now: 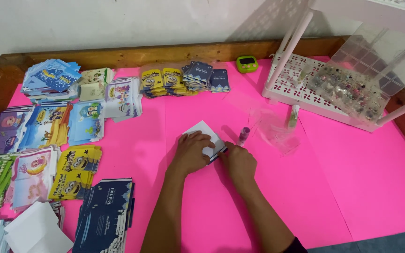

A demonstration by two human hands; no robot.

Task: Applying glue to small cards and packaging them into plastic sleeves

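A small white paper envelope [203, 130] with a dark blue edge lies on the pink table cover [352, 178] in the middle. My left hand [191, 152] presses flat on it, fingers spread over its lower left part. My right hand [239, 161] pinches its lower right corner. A small purple glue stick [243, 136] lies just right of the envelope, close to my right hand.
Stacks of printed envelopes [73, 171] in blue, yellow, purple and green cover the left side and the back [183, 77]. A green timer [247, 63] sits at the back. A white rack [301, 84] with a clear bead box [352, 89] stands back right, clear plastic sleeves [277, 129] before it.
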